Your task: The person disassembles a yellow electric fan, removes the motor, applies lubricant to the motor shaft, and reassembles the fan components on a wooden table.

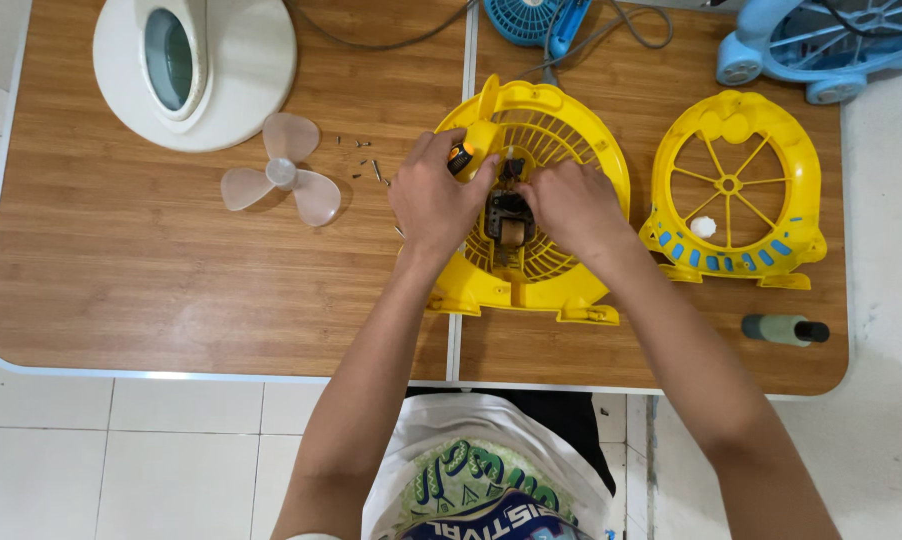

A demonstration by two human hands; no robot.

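Note:
A yellow fan housing [561, 130] lies flat in the middle of the wooden table [171, 290], grille up, with a small dark motor [508, 215] at its centre. My left hand [434, 195] is closed around a screwdriver with an orange and black handle [460, 157], held over the housing's left side. My right hand [571, 205] rests on the grille just right of the motor, fingers curled at the motor's top. Whether it grips anything is hidden by the fingers.
A yellow front cover with blue trim [736, 195] lies to the right. A translucent fan blade [283, 175] and several small screws [363, 160] sit to the left, below a white round base [196, 70]. A green and black cylinder [783, 329] lies near the right front edge. Blue fans [821, 40] stand behind.

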